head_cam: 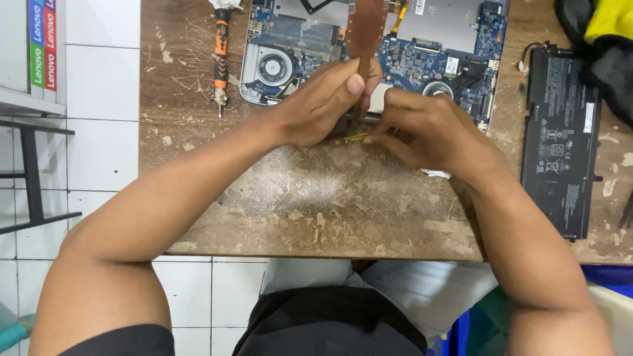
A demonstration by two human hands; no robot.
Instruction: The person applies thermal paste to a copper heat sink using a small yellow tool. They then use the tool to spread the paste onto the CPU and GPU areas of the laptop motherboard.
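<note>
Fingers of your left hand (326, 99) pinch the brown flat ribbon cable (364, 33) upright over the opened laptop board (422, 53), so keep it taut while your right hand (422, 128), closed on the thin yellow-tipped tool (351, 138), works gently at its base.

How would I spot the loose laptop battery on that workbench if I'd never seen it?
Start from the worn wooden table and the opened laptop with its blue circuit board at the far edge. Look to the right of it, past the right hand: the battery is a flat black rectangular slab lying alone. Unlike the board, it has no fans or blue circuitry.
</note>
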